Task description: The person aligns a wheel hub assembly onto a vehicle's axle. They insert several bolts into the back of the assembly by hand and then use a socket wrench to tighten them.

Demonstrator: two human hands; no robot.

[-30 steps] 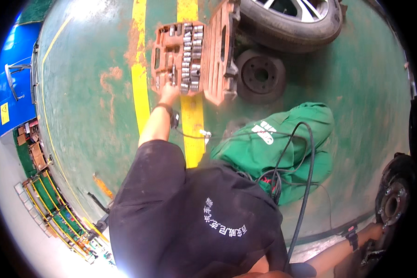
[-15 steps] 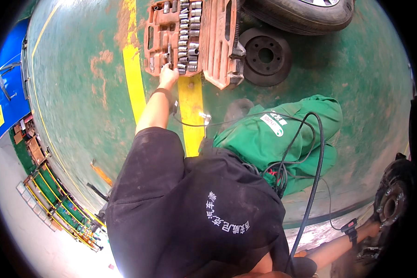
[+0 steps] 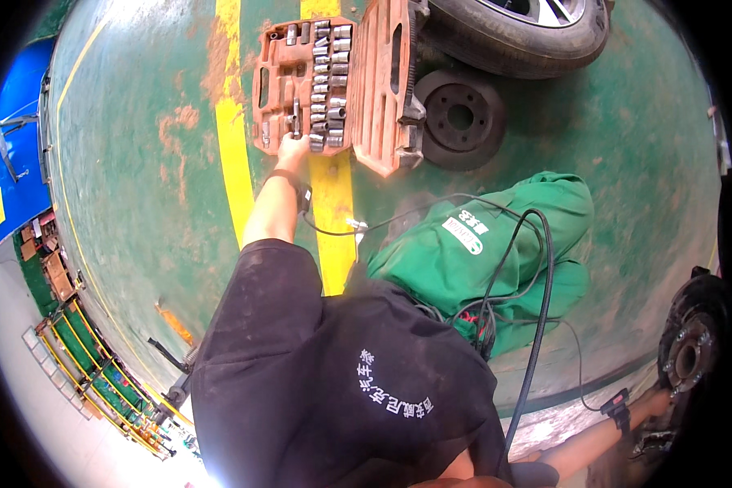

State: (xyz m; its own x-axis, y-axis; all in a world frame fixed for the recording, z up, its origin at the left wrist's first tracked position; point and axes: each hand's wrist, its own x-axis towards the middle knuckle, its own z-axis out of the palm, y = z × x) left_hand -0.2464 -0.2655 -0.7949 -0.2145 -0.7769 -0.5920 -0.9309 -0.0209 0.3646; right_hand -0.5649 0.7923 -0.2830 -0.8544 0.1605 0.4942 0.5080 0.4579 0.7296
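Green floor (image 3: 154,260) is crossed by two yellow stripes (image 3: 234,154), smeared with brown dirt (image 3: 177,134). A thinner yellow line (image 3: 79,63) is painted farther left. Left edge is filled by a blue panel (image 3: 12,150); cardboard boxes (image 3: 58,283) and yellow railings (image 3: 102,378) are seen below. Lower left is washed out by glare (image 3: 211,472); pale surface (image 3: 12,301) there possibly wall.
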